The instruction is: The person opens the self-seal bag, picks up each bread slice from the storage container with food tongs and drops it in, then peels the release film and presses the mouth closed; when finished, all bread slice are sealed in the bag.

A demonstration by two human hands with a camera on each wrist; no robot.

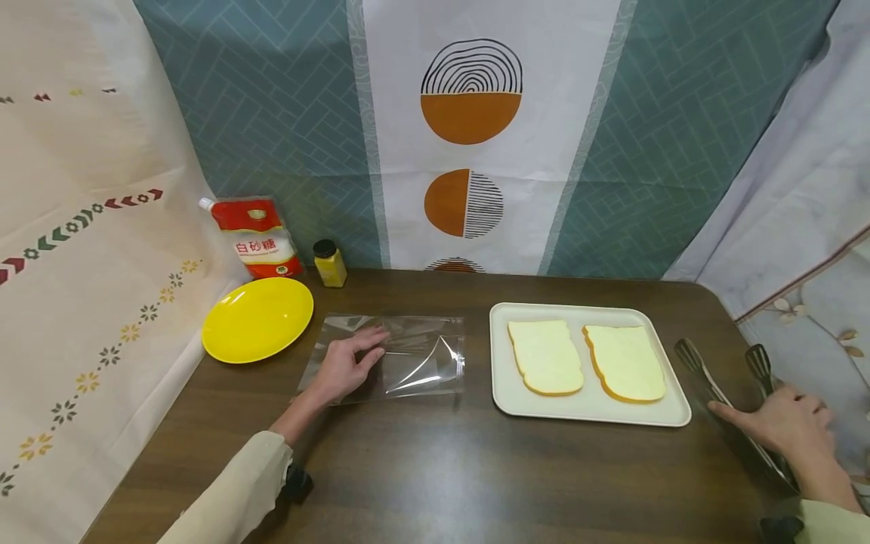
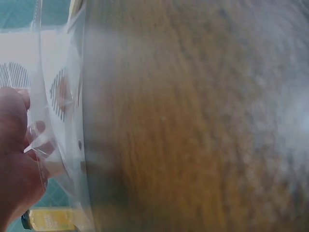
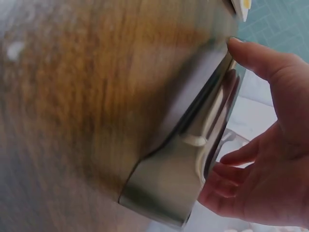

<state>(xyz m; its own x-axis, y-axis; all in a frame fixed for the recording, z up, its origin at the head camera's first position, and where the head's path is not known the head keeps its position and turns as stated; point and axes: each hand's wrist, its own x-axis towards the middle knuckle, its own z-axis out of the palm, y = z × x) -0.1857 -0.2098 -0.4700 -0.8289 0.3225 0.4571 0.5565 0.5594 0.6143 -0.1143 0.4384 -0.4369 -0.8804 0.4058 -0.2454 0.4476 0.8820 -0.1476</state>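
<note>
My left hand [image 1: 345, 366] rests on a flat clear plastic bag [image 1: 424, 370], its fingers loosely extended. In the left wrist view, the bag's film [image 2: 63, 121] stands up beside the hand. A pair of metal tongs [image 1: 714, 389] with slotted ends lies at the table's right side, its two arms spread. Over them is my right hand [image 1: 791, 431], with the thumb by one arm and the other fingers loosely bent beyond the other arm. In the right wrist view, the tongs' wide bent end [image 3: 159, 188] shows between table and hand; firm contact is not visible.
A cream tray [image 1: 591, 419] holds two bread slices [image 1: 547, 355], side by side. Back left are a yellow plate [image 1: 258, 321], a red and white sugar pouch [image 1: 258, 238] and a yellow jar with a black lid [image 1: 330, 264]. Patterned curtains enclose the brown table [image 1: 510, 483].
</note>
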